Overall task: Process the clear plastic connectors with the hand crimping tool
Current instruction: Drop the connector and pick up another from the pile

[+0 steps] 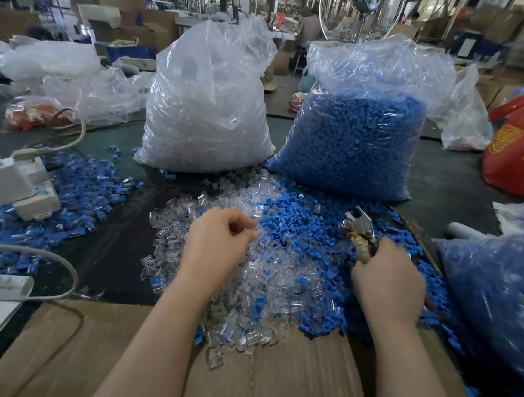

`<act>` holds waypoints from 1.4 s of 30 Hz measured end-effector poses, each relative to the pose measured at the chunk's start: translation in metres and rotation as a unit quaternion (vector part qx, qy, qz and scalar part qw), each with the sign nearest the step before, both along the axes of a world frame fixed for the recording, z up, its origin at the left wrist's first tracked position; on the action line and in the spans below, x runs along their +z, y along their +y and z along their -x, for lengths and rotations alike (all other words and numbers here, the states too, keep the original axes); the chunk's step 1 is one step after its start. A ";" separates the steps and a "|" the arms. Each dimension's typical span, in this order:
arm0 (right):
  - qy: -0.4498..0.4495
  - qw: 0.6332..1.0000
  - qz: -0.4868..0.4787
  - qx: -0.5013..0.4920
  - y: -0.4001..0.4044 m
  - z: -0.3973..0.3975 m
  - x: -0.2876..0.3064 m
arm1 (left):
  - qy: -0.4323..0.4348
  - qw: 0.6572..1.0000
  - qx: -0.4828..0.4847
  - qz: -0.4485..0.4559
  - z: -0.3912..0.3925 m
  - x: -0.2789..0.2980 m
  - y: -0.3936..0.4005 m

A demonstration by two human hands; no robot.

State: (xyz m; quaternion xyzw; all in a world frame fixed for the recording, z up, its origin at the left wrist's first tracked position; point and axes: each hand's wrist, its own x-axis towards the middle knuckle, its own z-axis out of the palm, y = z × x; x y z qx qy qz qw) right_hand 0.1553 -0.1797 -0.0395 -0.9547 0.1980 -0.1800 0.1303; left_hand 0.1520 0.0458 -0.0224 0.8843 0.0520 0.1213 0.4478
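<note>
- The step in hand looks like fetching the next clear piece for the tool; best to lift one connector alone, free of blue caps, and turn it so it enters the jaws squarely before squeezing.
- The left hand (219, 242) hovers low over the heap of clear plastic connectors (248, 278) at the middle of the worktop (115, 249), knuckles up, fingers curled inward with thumb meeting fingertips; whether a connector is already pinched there I cannot tell, since the fingers hide it.
- The right hand (387, 280) grips the handles of the hand crimping tool (359, 234), fingers wrapped round them; the tool's head points away and up, above the blue caps (296, 220) spread to the right of the clear heap; its jaws look empty, though they are small here.
- Both forearms reach forward over the cardboard sheet (271, 380) at the worktop's near edge.
- A sack of clear connectors (208, 106) and a sack of blue caps (359, 137) stand upright toward the far edge; a pile of assembled blue-and-clear pieces (79, 190) lies toward the left edge beside a white power strip (14, 185).
</note>
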 end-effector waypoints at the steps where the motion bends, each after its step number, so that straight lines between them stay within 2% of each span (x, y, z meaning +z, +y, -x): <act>1: -0.029 0.998 -0.046 0.022 0.002 -0.001 0.001 | -0.004 0.998 0.001 0.064 0.001 0.003 -0.001; 3: -0.073 0.983 -0.151 0.075 0.010 -0.002 0.003 | -0.005 0.985 -0.006 0.170 0.004 0.008 -0.004; 7: -0.147 0.919 -0.307 0.200 0.031 0.002 0.007 | 0.029 0.950 -0.030 0.308 0.006 0.016 -0.013; 11: -0.186 0.859 -0.391 0.273 0.048 0.009 0.012 | 0.039 0.931 -0.049 0.361 0.008 0.017 -0.020; 16: -0.199 0.824 -0.442 0.295 0.059 0.014 0.014 | 0.047 0.914 -0.062 0.399 0.009 0.018 -0.027; 24: -0.218 0.819 -0.447 0.286 0.061 0.015 0.011 | 0.035 0.905 -0.083 0.415 0.012 0.020 -0.036; 29: -0.228 0.829 -0.429 0.278 0.063 0.016 0.009 | 0.007 0.911 -0.079 0.404 0.013 0.021 -0.040; 38: -0.213 0.833 -0.439 0.261 0.065 0.015 0.008 | -0.076 0.953 -0.048 0.289 0.015 0.019 -0.047; 42: -0.204 0.829 -0.447 0.268 0.065 0.014 0.009 | -0.088 0.956 -0.041 0.276 0.013 0.016 -0.047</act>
